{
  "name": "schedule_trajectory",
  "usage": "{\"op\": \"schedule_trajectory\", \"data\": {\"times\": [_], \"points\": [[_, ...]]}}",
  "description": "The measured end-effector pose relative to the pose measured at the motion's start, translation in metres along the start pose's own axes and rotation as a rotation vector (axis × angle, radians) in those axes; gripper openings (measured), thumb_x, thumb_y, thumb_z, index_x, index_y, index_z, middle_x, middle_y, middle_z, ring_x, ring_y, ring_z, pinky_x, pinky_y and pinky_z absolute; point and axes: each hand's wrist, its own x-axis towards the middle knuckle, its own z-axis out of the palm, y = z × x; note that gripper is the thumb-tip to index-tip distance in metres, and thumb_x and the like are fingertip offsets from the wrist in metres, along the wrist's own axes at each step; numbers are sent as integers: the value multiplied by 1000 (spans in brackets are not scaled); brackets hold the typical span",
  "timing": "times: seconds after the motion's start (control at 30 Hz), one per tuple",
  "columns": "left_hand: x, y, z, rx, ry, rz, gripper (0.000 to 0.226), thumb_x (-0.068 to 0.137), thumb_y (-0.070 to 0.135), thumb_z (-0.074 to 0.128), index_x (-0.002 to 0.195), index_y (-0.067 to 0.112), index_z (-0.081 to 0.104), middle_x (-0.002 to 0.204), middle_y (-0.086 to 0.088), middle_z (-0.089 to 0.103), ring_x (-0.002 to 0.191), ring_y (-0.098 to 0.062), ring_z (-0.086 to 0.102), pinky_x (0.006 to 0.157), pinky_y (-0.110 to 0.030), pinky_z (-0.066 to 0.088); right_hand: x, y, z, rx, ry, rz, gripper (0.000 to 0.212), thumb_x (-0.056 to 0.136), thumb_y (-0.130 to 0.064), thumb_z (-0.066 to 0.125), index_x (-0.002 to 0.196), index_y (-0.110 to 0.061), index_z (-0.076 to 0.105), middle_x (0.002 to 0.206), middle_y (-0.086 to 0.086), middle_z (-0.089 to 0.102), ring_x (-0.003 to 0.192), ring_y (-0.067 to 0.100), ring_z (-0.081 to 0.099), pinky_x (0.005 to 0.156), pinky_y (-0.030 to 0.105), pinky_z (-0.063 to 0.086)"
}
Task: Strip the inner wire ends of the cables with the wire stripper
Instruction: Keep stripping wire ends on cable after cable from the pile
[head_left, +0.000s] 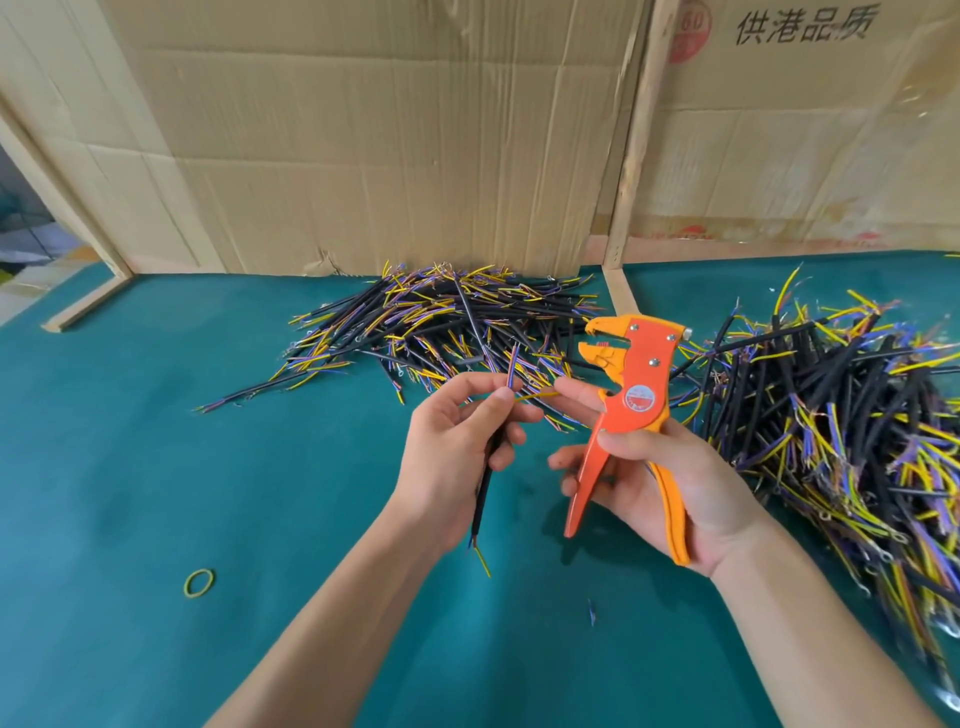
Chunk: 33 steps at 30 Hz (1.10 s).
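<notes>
Above green mat, left hand gripping cable, right hand clasping wire stripper, piles behind.

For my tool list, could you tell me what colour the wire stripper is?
Orange, with yellow-orange jaws; wire stripper, head view.

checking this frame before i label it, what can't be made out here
Head view only:
- Held cable: its middle is hidden inside the left hand.
- Wire stripper: parts of both handles are covered by the right hand.
- Whether any held wire end is already stripped: too small to tell.
- Right pile: cut off by the right edge.
- Small scrap on the mat: blurred.
</notes>
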Motion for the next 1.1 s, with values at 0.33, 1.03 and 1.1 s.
{"op": "schedule_trajectory", "data": {"times": [0.33,1.03,1.1], "points": [[2,2,0,58,41,49,13,100,-1,54,95,3,65,89,-8,71,65,-12,61,47,-18,39,-1,-1,4,7,21,11,59,82,-10,63,140,-8,58,142,10,61,91,32,71,77,40,58],[21,18,-18,-469,455,-23,20,102,-7,46,88,6,52,98,-19,62,107,-32,71,80,-42,63,-4,18,34,-49,-141,232,57,77,-14,72,129,4,61,134,27,61,77,34,65,72,45,54],[19,14,-21,-389,478,19,17,102,-4,48,91,7,51,101,-20,61,103,-31,73,77,-37,63,-4,17,35,-57,-135,231,55,77,-15,73,127,4,63,133,29,61,77,34,65,72,44,54]]}}
